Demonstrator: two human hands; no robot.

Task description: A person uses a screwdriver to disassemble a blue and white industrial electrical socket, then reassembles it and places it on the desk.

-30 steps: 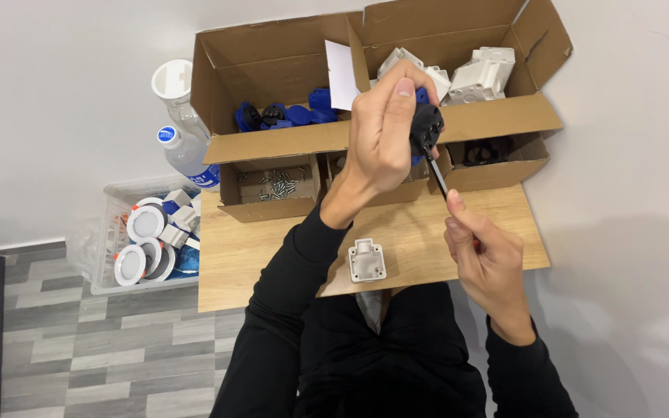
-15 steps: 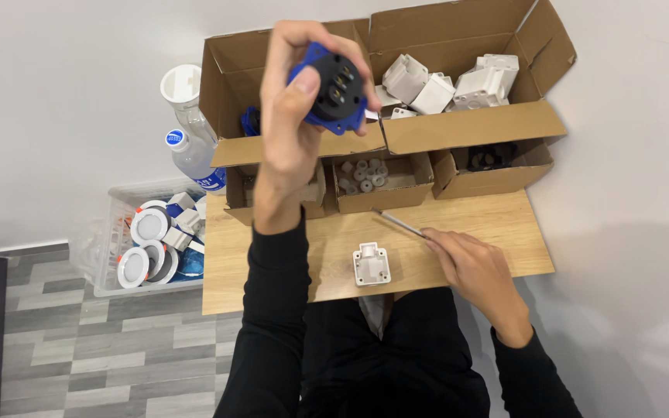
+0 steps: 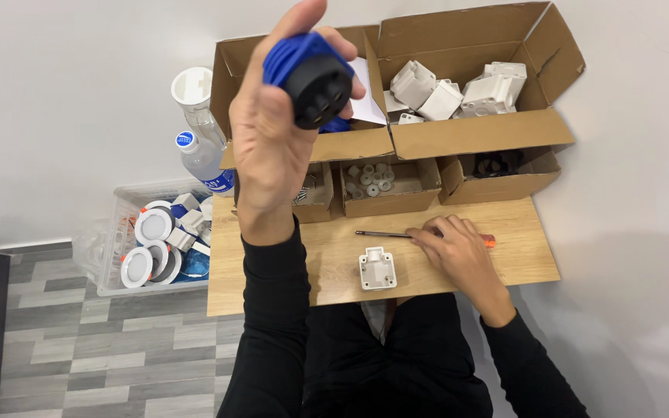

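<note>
My left hand (image 3: 272, 147) is raised close to the camera and holds a blue and black round plug part (image 3: 309, 77), its black face with holes turned toward me. My right hand (image 3: 458, 255) rests flat on the wooden table (image 3: 272, 279), lying on a screwdriver (image 3: 385, 234) whose metal shaft points left and whose orange handle end shows at the right. A small white square socket base (image 3: 377, 268) lies on the table just left of my right hand, untouched.
Open cardboard boxes stand at the table's back: one with white socket housings (image 3: 458, 89), a small one with white round bits (image 3: 373, 178), another with dark parts (image 3: 497, 164). A clear plastic bottle (image 3: 199, 151) and a clear bin of round white fittings (image 3: 156, 236) are at left on the floor.
My left hand carried the blue plug part up and leftward, nearer the camera. My right hand lowered the screwdriver from the plug down onto the table.
</note>
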